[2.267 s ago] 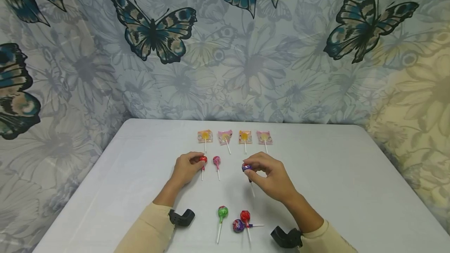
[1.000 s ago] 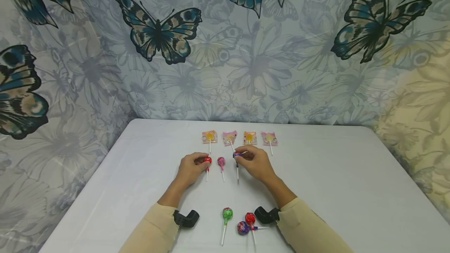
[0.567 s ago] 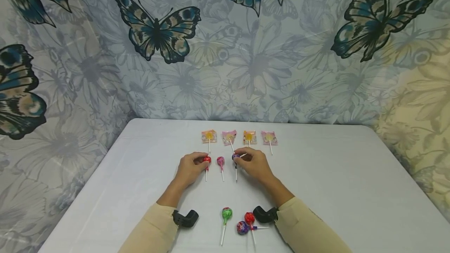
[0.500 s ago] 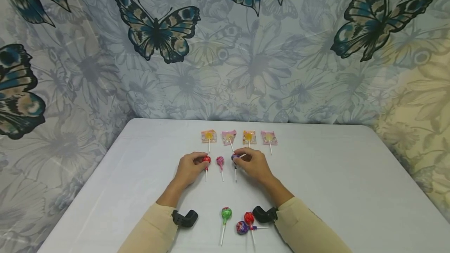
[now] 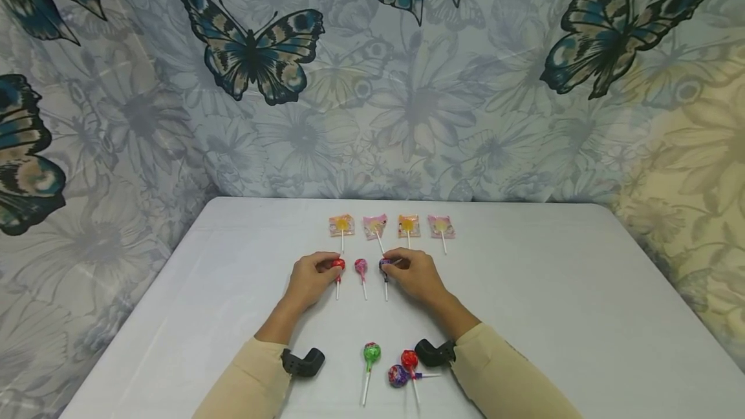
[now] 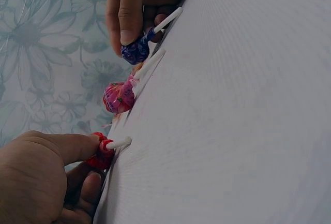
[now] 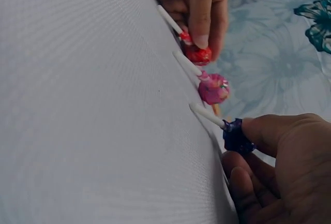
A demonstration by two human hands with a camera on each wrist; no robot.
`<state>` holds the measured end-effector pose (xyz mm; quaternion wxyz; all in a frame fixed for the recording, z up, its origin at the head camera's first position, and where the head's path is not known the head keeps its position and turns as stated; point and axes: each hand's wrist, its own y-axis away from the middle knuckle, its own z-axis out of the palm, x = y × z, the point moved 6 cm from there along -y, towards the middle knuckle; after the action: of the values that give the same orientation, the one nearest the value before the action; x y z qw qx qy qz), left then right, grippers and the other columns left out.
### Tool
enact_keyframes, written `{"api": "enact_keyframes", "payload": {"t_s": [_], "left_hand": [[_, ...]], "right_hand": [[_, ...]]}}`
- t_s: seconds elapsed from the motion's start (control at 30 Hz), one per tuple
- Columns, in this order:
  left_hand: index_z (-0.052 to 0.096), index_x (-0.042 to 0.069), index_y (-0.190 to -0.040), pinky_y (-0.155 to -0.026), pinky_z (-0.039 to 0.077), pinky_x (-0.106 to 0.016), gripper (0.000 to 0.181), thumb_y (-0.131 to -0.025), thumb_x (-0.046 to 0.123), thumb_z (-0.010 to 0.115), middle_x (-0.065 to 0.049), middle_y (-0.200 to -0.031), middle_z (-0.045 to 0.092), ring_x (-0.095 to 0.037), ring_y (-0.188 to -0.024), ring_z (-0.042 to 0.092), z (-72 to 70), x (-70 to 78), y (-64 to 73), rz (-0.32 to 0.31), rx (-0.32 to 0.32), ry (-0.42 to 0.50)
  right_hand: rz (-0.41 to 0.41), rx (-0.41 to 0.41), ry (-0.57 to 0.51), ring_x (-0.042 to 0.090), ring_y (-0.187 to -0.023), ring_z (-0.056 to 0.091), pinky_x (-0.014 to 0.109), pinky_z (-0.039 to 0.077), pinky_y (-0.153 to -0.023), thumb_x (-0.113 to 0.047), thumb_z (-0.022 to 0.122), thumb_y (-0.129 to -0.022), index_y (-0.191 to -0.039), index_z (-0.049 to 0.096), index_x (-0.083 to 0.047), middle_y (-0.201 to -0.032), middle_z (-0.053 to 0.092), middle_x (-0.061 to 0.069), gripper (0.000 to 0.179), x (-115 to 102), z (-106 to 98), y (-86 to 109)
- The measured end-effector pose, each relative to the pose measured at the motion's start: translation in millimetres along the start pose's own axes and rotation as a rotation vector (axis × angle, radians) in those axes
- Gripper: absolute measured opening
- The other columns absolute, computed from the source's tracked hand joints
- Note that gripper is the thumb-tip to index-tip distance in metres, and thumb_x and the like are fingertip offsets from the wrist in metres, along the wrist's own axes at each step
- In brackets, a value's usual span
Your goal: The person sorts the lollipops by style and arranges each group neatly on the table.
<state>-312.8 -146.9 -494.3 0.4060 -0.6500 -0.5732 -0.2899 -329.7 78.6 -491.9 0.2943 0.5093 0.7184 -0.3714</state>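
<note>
1. Pinching noted: red lollipop point(image 5: 339, 264) gripped by left hand point(image 5: 307, 279), blue lollipop point(image 7: 237, 138) by right hand point(image 5: 418, 275), pink lollipop point(image 5: 361, 266) between, on counter point(image 5: 535, 290).
2. Either held one could be rolled askew by uneven release.
3. Middle one could be nudged by inward drift.

You are indoors, in what looks like a decorated nook, whether home or studio is unclear: your white desk point(image 5: 553, 296) stands by a flowered wall covering point(image 5: 419, 108) with large blue butterflies point(image 5: 252, 53).

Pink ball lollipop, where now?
Head view, centre: the pink ball lollipop lies between the red lollipop in the left hand and the purple lollipop in the right hand.
</note>
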Motion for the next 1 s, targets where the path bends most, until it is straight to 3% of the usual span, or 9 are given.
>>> {"api": "enact_keyframes", "payload": {"t_s": [0.37,1.0], "left_hand": [[0.072,0.003,-0.108,-0.065,0.047,-0.026,0.025,-0.083,0.004,0.075,-0.001,-0.085,0.064,-0.015,-0.074,0.056,-0.5,-0.2,0.7,0.000,0.009,0.005],[0.073,0.005,-0.108,-0.065,0.047,-0.027,0.025,-0.083,0.006,0.075,0.000,-0.085,0.065,-0.014,-0.074,0.056,-0.1,-1.5,0.8,-0.023,-0.001,-0.010]], "right_hand": [[0.003,-0.011,0.025,0.011,-0.069,0.057,0.031,0.047,-0.061,-0.011,0.078,-0.082,-0.097,0.075,-0.011,-0.079,0.066,-0.005,0.016,-1.7,0.4,0.9],[-0.013,0.002,0.035,0.010,-0.069,0.056,0.031,0.047,-0.062,-0.009,0.078,-0.081,-0.099,0.074,-0.011,-0.081,0.067,-0.005,0.018,-0.6,1.4,0.2]]}}
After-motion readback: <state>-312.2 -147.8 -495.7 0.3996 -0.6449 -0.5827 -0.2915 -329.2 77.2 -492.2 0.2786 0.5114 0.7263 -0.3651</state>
